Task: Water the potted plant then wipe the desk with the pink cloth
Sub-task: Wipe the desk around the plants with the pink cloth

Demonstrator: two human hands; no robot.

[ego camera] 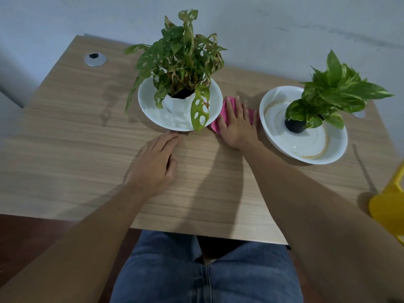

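Two plants stand on my desk (65, 132), and the widest bare stretch of wood lies at the left, running from the near edge to the far left corner, where a round metal cable port (95, 59) is set into the top. A faint damp-looking streak darkens the wood between that port and the left bowl (150, 110). That white bowl holds the potted plant (183, 60) with holed, partly browned leaves, one leaf drooping over the near rim. My left hand (155, 162) rests flat and open on the wood, fingertips just touching that rim. Near of it the surface is free down to the desk's near edge, above my jeans (196, 270). My right hand (238, 125) is spread open, palm pressing the pink cloth (251, 115) flat in the narrow gap between the two bowls. The right bowl (334, 154) holds a small dark pot with a green and yellow plant (336, 90) and a shallow film of water. Something yellow (389, 204) sits at the right edge. A pale wall (284, 22) stands behind the far edge.
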